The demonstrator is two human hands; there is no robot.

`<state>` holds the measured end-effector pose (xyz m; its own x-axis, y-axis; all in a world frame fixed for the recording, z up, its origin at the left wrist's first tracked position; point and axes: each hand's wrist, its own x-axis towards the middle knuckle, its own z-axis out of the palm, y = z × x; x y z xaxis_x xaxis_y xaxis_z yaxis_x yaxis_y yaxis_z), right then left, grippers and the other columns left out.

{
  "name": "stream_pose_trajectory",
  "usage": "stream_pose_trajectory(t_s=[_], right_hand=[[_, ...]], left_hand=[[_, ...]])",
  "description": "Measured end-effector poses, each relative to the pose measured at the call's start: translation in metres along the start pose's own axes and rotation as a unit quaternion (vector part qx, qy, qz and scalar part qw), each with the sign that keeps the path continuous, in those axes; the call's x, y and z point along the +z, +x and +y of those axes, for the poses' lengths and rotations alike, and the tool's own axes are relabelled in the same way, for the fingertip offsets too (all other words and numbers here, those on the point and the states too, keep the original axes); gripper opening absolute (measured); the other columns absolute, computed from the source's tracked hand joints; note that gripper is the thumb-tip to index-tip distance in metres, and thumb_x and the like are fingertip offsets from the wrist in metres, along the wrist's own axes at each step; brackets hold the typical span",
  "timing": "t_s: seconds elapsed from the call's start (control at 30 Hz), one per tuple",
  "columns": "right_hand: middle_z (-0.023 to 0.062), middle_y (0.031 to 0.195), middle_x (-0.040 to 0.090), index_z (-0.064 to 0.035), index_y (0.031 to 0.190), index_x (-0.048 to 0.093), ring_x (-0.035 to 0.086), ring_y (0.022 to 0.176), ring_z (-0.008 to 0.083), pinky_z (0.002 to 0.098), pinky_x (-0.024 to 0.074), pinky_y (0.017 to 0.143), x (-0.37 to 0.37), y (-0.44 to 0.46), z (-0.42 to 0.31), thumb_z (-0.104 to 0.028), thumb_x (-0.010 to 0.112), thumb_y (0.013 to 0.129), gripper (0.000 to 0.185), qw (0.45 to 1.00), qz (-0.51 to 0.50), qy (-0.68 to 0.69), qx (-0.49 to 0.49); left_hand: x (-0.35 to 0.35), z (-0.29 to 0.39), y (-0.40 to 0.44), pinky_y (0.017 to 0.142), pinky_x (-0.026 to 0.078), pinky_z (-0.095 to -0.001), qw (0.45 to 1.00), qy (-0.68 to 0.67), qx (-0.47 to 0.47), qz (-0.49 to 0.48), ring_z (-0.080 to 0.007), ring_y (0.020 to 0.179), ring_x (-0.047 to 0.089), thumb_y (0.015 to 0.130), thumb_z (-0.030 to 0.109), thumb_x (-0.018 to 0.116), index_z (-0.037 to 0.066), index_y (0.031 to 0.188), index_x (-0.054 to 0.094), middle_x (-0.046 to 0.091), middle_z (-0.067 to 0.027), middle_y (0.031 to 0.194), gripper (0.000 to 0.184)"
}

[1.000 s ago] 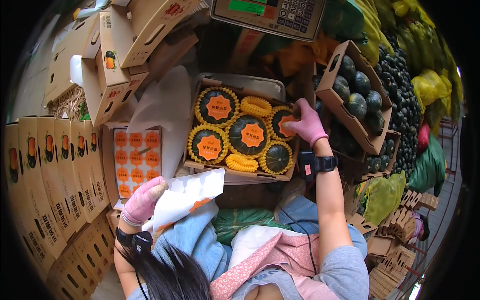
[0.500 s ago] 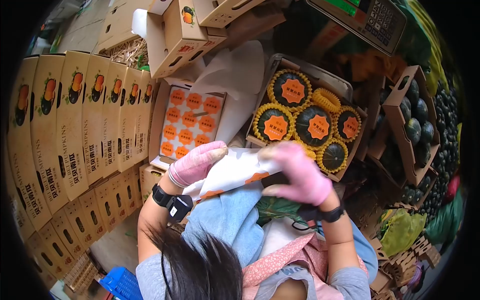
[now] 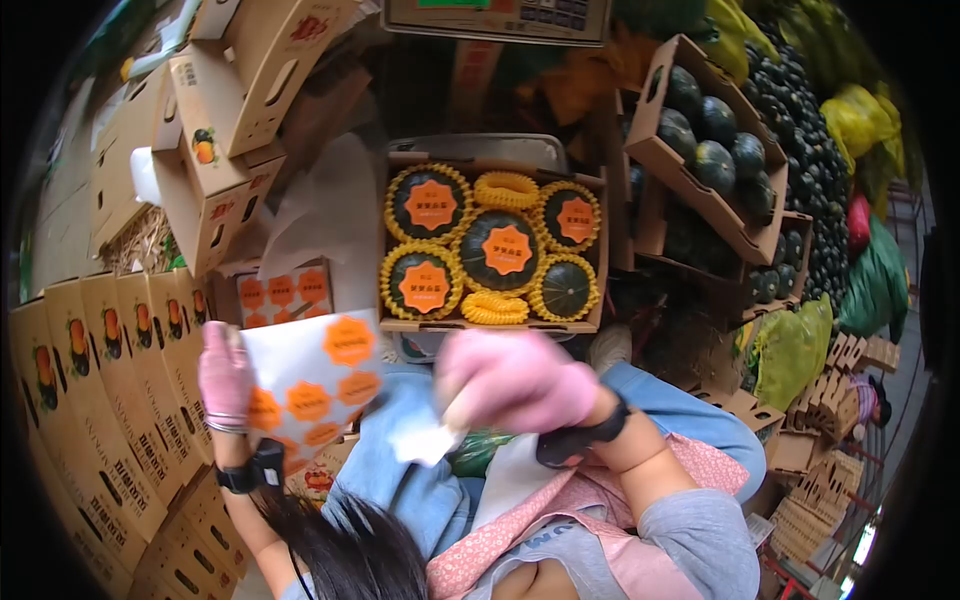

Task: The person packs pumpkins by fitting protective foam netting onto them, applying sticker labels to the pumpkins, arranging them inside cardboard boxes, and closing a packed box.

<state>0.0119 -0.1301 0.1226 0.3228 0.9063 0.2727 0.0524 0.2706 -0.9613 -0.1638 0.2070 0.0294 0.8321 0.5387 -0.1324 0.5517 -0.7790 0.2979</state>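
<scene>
My left hand point(image 3: 226, 375), in a pink glove, grips the edge of a white sheet of orange scalloped stickers point(image 3: 306, 408). In front of my lap, my right hand point(image 3: 515, 380), also pink-gloved and blurred by motion, pinches a sticker point(image 3: 424, 444) whose white back shows. Beyond it sits an open cardboard box point(image 3: 490, 327) of dark green pumpkins in yellow foam nets. Orange stickers lie on several of them, including the middle pumpkin point(image 3: 478, 262). The lower right pumpkin point(image 3: 566, 290) shows a bare green top. Two yellow foam nets point(image 3: 505, 190) show no pumpkin inside.
Printed cartons point(image 3: 110, 370) stand in rows on the left. More sticker sheets point(image 3: 284, 294) lie behind my left hand. A digital scale point(image 3: 500, 22) is at the top. On the right are a tilted box of pumpkins point(image 3: 714, 160) and a large pumpkin heap point(image 3: 815, 170).
My view has turned right. My left hand has moved left with the sheet, now held flatter and showing its stickers. My right hand has come away from the sheet with a sticker.
</scene>
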Motion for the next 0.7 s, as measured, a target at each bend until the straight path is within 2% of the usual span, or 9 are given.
stream_pose_trajectory(t_s=[0.03,0.1,0.13,0.23,0.3,0.37,0.5,0.57,0.7], right_hand=[[0.0051,0.087,0.060,-0.0074,0.095,0.063,0.059,0.075,0.0177,0.0276,0.0491,0.069,-0.019,-0.012,-0.019,-0.003,0.071,0.072,0.025,0.988,0.105,-0.041,0.105],[0.0017,0.081,0.057,-0.0060,0.110,0.052,0.057,0.075,0.0095,0.0247,0.0489,0.068,-0.061,-0.048,-0.026,0.001,0.068,0.070,0.044,0.894,0.244,-0.105,0.360],[0.0024,0.081,0.056,-0.0052,0.108,0.050,0.056,0.074,0.0098,0.0247,0.0488,0.068,-0.083,-0.067,-0.020,0.002,0.069,0.069,0.043,0.837,0.251,-0.162,0.459],[0.0072,0.081,0.056,-0.0049,0.103,0.049,0.057,0.075,0.0183,0.0296,0.0487,0.071,-0.110,-0.105,0.005,-0.010,0.077,0.064,0.048,0.798,0.185,-0.279,0.501],[0.0097,0.081,0.057,-0.0050,0.103,0.049,0.058,0.075,0.0232,0.0321,0.0485,0.073,-0.109,-0.102,0.010,-0.013,0.078,0.062,0.050,0.776,0.176,-0.317,0.515],[0.0118,0.082,0.057,-0.0051,0.102,0.048,0.058,0.076,0.0270,0.0340,0.0484,0.074,-0.106,-0.096,0.015,-0.015,0.079,0.061,0.052,0.764,0.173,-0.341,0.519],[0.0148,0.086,0.060,-0.0061,0.101,0.048,0.060,0.083,0.0320,0.0368,0.0487,0.076,-0.103,-0.088,0.020,-0.019,0.079,0.062,0.052,0.739,0.160,-0.370,0.540],[0.0153,0.091,0.061,-0.0064,0.102,0.049,0.061,0.087,0.0334,0.0377,0.0491,0.077,-0.101,-0.082,0.022,-0.022,0.080,0.062,0.053,0.718,0.154,-0.383,0.560],[0.0138,0.094,0.061,-0.0090,0.108,0.051,0.061,0.091,0.0345,0.0407,0.0496,0.076,-0.086,-0.089,0.025,-0.023,0.079,0.062,0.055,0.708,0.194,-0.542,0.409]], left_hand=[[0.004,-0.019,0.013,0.047,0.048,-0.0402,0.999,0.032,-0.019,0.007,-0.0269,0.052,0.059,0.100,0.025,0.040,0.007,0.097,0.043,0.057,-0.0116,0.061,0.018],[0.016,-0.057,0.037,0.053,0.051,-0.0398,0.991,0.102,-0.080,0.015,-0.0262,0.062,0.063,0.098,0.026,0.045,0.008,0.102,0.045,0.061,-0.0129,0.070,0.019],[0.021,-0.061,0.042,0.057,0.053,-0.0376,0.988,0.124,-0.022,0.094,-0.0258,0.068,0.064,0.096,0.028,0.049,0.009,0.110,0.046,0.062,-0.0140,0.081,0.024],[0.016,0.001,0.046,0.090,0.050,-0.0378,0.967,0.096,0.112,0.209,-0.0314,0.111,0.056,0.089,0.021,0.060,0.008,0.129,0.043,0.053,-0.0162,0.124,0.045],[0.001,0.078,0.039,0.108,0.033,-0.0438,0.941,0.074,0.256,0.208,-0.0277,0.127,0.044,0.081,0.028,0.068,0.010,0.137,0.040,0.046,-0.0134,0.135,0.065],[0.008,0.124,0.028,0.115,0.015,-0.0481,0.937,0.029,0.341,0.065,-0.0285,0.137,0.029,0.075,0.031,0.073,0.008,0.136,0.042,0.040,-0.0108,0.143,0.072],[0.058,0.172,0.012,0.115,0.011,-0.0493,0.877,-0.023,0.479,0.031,-0.0267,0.137,0.032,0.082,0.058,0.051,0.004,0.133,0.046,0.039,-0.0120,0.144,0.075],[0.065,0.181,0.007,0.115,0.010,-0.0509,0.874,-0.024,0.485,0.000,-0.0258,0.137,0.033,0.082,0.058,0.050,0.003,0.131,0.048,0.042,-0.0132,0.142,0.073],[0.074,0.184,0.006,0.113,0.014,-0.0545,0.887,-0.047,0.459,-0.022,-0.0263,0.131,0.040,0.074,0.047,0.062,0.003,0.127,0.051,0.049,-0.0122,0.135,0.069]])
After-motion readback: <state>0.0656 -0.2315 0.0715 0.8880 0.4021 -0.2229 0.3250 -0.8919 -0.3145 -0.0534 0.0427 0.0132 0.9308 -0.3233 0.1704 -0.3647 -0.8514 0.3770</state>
